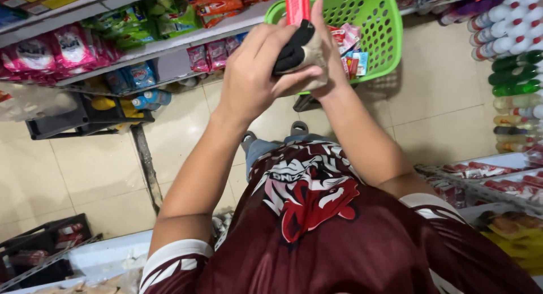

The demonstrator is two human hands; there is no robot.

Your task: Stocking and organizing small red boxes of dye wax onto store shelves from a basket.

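Both hands meet in front of the chest, above the floor. The left hand (251, 73) is curled shut around a black and tan bundle (300, 53), which looks like a glove or a folded cloth; its fingers wrap over the near side and press the bundle against the other hand. The right hand (328, 51) is behind the bundle, palm toward it, fingers raised and partly hidden. A small red packet (297, 5) stands upright at the fingertips of the right hand, seemingly pinched there, though the exact grip is covered by the left hand and the bundle.

Just behind the hands hangs a green plastic basket (373, 17), tilted toward the camera, carried on or near the right forearm; how it is held cannot be seen. Inside it lie several small red, white and blue packets (350, 51), partly hidden by the right hand.

Below the arms is the person's dark red shirt (339, 237) with a red and white print. The floor (85, 169) is pale tile. On the left runs a shelf (169, 51) with pink, green and orange bags, and a dark crate (39, 254) sits low at the left edge. On the right stand rows of bottles (512, 51), white, green and yellow, well apart from the hands.
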